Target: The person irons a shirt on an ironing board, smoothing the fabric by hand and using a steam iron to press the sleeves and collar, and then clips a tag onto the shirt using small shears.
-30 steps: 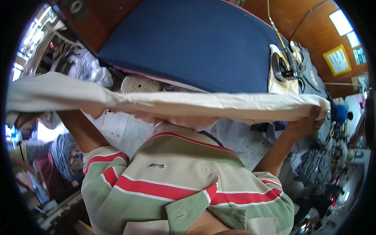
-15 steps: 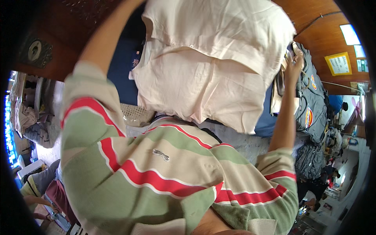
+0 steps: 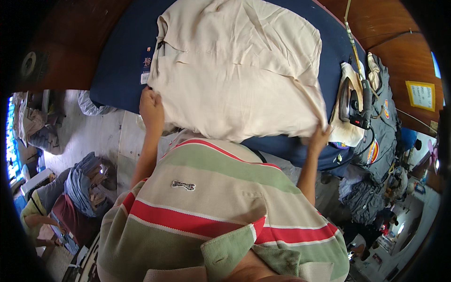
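A cream-coloured shirt is spread over a table with a navy cover. My left hand is closed on the shirt's near left corner, fingers wrapped round the cloth. At the near right corner, my right hand pinches the hem, its fingers partly smeared. Loose creases run across the far half of the garment, and its near edge hangs by my belly. Beside the left edge lies a dark paper tag. An electric iron rests on a cream cloth pad, right of my right hand.
Dark grey garments with patches are heaped beyond the iron. A cable runs from the iron up the right side. Wooden panels border the table. At the lower left, another person's hands work near piled clothes.
My left hand has come back from the far left to the shirt's near corner. My right hand has left the iron's side for the hem. The shirt lies flatter.
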Available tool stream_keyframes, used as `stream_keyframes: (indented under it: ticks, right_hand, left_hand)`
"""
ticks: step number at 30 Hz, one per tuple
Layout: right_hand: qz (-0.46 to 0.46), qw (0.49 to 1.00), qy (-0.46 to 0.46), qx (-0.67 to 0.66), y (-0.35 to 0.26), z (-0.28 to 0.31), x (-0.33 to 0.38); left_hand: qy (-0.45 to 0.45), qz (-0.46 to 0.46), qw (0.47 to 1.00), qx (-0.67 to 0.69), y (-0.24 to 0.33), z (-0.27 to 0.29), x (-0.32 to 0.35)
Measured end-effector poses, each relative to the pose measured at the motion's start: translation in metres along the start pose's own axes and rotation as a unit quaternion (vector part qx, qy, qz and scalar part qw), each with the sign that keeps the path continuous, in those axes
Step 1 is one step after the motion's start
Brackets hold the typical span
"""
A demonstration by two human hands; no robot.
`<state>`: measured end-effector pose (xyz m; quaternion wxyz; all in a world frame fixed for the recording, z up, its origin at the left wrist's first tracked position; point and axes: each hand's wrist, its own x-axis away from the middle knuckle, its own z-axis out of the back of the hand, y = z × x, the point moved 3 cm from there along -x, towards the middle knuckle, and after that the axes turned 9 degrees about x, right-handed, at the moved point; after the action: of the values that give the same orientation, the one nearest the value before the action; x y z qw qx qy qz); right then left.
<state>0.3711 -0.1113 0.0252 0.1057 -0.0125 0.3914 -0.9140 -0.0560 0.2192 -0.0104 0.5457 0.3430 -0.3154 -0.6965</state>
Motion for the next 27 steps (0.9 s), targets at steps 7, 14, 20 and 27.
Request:
stream_keyframes:
  ticks: [7, 14, 20, 27]
  right_hand:
    - [0.033, 0.997, -0.006, 0.072, 0.032, 0.075, 0.079]
    - [0.139, 0.972, 0.12, 0.148, 0.068, 0.056, 0.122]
    - [0.419, 0.882, -0.021, 0.213, -0.05, -0.038, -0.008]
    - [0.331, 0.868, -0.046, 0.368, -0.02, -0.086, -0.045]
  left_hand:
    - [0.023, 0.113, 0.929, 0.352, -0.01, 0.032, 0.015]
    - [0.239, -0.07, 0.967, -0.049, -0.02, 0.059, 0.015]
    - [0.015, 0.052, 0.962, -0.267, 0.027, 0.024, -0.062]
    - [-0.198, 0.187, 0.956, 0.107, -0.02, 0.039, -0.112]
